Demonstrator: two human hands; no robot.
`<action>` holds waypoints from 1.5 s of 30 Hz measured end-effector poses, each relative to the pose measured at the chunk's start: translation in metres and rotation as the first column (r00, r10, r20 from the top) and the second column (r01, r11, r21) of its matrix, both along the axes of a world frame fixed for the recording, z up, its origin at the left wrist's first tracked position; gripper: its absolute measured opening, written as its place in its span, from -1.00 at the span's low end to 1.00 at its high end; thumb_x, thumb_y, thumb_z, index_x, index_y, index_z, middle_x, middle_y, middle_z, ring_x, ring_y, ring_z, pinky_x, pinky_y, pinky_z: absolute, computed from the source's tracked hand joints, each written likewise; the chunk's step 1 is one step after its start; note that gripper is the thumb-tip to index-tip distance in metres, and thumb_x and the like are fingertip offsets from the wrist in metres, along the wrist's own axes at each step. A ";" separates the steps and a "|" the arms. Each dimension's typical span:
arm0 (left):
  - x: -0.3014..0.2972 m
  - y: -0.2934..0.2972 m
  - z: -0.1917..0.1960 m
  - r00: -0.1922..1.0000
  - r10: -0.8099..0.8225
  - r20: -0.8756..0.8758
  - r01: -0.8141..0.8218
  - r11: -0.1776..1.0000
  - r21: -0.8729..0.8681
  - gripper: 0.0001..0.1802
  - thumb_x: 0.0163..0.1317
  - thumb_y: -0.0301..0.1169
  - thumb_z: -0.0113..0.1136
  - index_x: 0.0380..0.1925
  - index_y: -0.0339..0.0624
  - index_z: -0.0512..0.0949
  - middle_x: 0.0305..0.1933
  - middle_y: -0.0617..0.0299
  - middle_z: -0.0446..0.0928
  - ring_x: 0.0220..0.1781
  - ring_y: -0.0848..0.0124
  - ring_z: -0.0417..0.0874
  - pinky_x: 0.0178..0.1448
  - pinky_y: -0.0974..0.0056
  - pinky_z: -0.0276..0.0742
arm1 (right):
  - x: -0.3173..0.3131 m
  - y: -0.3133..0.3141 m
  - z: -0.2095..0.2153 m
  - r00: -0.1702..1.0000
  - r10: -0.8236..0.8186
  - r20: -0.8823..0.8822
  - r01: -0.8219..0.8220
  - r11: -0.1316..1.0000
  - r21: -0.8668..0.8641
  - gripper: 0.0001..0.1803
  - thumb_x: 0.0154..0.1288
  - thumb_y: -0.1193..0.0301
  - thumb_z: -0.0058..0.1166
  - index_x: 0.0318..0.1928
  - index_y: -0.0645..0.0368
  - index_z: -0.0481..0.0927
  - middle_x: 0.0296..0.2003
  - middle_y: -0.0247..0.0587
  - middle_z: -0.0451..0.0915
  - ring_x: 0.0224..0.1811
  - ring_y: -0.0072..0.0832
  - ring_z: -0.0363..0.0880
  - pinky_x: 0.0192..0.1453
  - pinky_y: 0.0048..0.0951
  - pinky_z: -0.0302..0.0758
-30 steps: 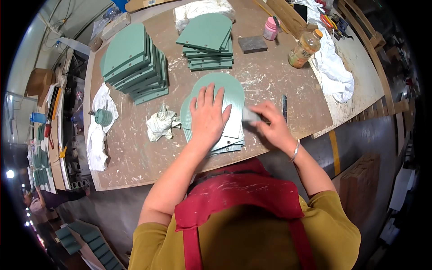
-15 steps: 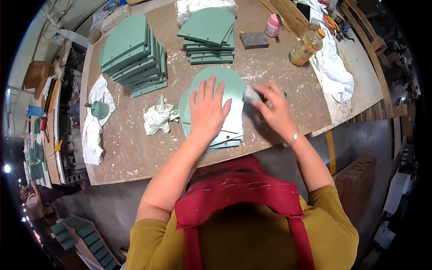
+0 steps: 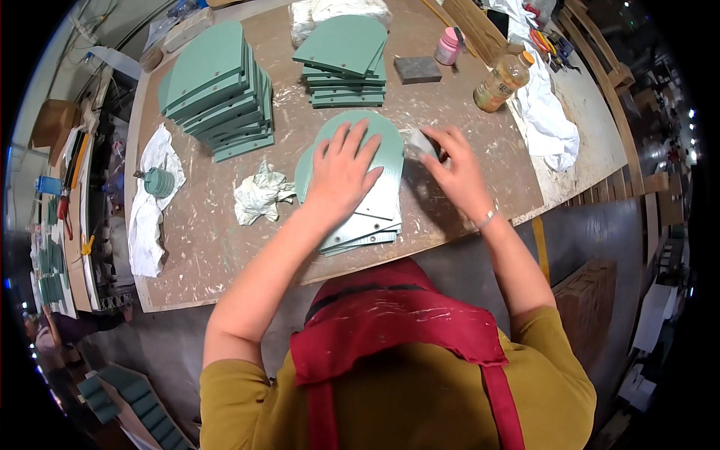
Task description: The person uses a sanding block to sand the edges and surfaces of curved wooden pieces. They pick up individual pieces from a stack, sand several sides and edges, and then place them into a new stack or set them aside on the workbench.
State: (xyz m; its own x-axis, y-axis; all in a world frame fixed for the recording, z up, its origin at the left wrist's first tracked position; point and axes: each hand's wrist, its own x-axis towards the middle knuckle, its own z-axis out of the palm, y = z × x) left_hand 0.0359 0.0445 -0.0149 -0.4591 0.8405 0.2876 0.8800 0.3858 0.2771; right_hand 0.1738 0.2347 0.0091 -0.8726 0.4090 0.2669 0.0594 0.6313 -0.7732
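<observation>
On the scuffed workbench [image 3: 225,255], 2 stacks of green panels [image 3: 217,90].

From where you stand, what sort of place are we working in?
Most likely a woodworking or finishing workshop: stacks of green arched panels on a paint-spattered wooden workbench, the right hand rubbing a grey sanding block along one panel.

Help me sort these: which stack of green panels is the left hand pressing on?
The small stack nearest the person, under the left hand; the two taller stacks lie untouched farther back.

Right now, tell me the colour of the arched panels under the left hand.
Pale green panels, pressed flat by the left hand; the head view shows it.
</observation>
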 end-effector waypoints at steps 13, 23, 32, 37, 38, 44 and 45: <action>-0.005 0.002 -0.008 0.993 -0.094 -0.066 0.094 0.996 -0.004 -0.44 0.35 -0.15 0.14 0.33 0.00 0.40 0.44 0.17 0.32 0.46 0.10 0.30 0.43 -0.06 0.22 | -0.008 -0.012 0.010 0.992 -0.024 0.123 0.018 0.999 0.050 -0.60 0.22 0.39 0.25 0.05 0.30 0.61 -0.15 0.01 0.50 -0.11 -0.03 0.58 -0.01 -0.23 0.52; -0.005 0.001 -0.011 0.997 -0.070 -0.038 0.072 0.997 0.033 -0.46 0.36 -0.15 0.12 0.32 -0.01 0.41 0.44 0.18 0.32 0.47 0.12 0.29 0.43 -0.05 0.21 | 0.057 -0.072 -0.003 0.986 0.069 0.152 -0.095 0.981 0.169 -0.58 0.19 0.43 0.26 0.07 0.24 0.56 -0.19 0.00 0.44 -0.14 -0.03 0.52 -0.08 -0.20 0.49; 0.002 0.005 -0.007 0.999 -0.023 -0.045 0.023 1.000 0.010 -0.44 0.35 -0.15 0.14 0.31 -0.05 0.40 0.44 0.16 0.31 0.45 0.10 0.28 0.39 -0.05 0.24 | 0.064 -0.037 -0.003 0.990 -0.116 0.074 0.127 0.977 -0.169 -0.55 0.26 0.42 0.27 0.16 0.22 0.55 -0.11 -0.19 0.48 -0.24 -0.49 0.44 -0.17 -0.48 0.45; 0.013 0.004 -0.010 0.999 0.037 -0.034 -0.037 0.999 0.023 -0.41 0.32 -0.19 0.18 0.32 -0.10 0.38 0.42 0.12 0.31 0.43 0.10 0.29 0.38 -0.06 0.22 | 0.046 -0.048 -0.007 0.988 -0.140 0.060 0.147 0.978 -0.149 -0.57 0.24 0.45 0.28 0.12 0.22 0.56 -0.12 -0.15 0.49 -0.23 -0.39 0.49 -0.15 -0.43 0.48; 0.014 0.004 -0.009 0.998 0.045 -0.032 -0.045 0.999 0.020 -0.41 0.32 -0.19 0.18 0.32 -0.11 0.38 0.43 0.12 0.30 0.44 0.10 0.29 0.39 -0.06 0.22 | 0.041 -0.050 -0.012 0.991 -0.130 0.024 0.132 0.988 -0.075 -0.58 0.23 0.45 0.28 0.10 0.23 0.57 -0.12 -0.11 0.49 -0.21 -0.30 0.52 -0.12 -0.37 0.49; 0.013 0.004 -0.011 0.998 0.038 -0.050 -0.038 0.999 -0.003 -0.40 0.33 -0.20 0.16 0.32 -0.15 0.36 0.44 0.09 0.28 0.46 0.08 0.25 0.41 -0.07 0.18 | -0.005 -0.045 -0.016 0.987 -0.162 -0.020 0.163 0.985 0.064 -0.70 0.18 0.45 0.25 -0.07 0.26 0.60 -0.20 -0.01 0.46 -0.14 -0.05 0.54 -0.06 -0.21 0.51; 0.014 0.005 -0.012 0.998 0.037 -0.051 -0.037 0.999 -0.005 -0.40 0.33 -0.20 0.17 0.33 -0.15 0.36 0.44 0.09 0.28 0.46 0.08 0.26 0.41 -0.06 0.18 | -0.015 -0.037 -0.017 0.986 -0.166 -0.019 0.167 0.984 0.062 -0.70 0.18 0.45 0.25 -0.07 0.26 0.60 -0.20 -0.01 0.46 -0.14 -0.05 0.54 -0.06 -0.21 0.51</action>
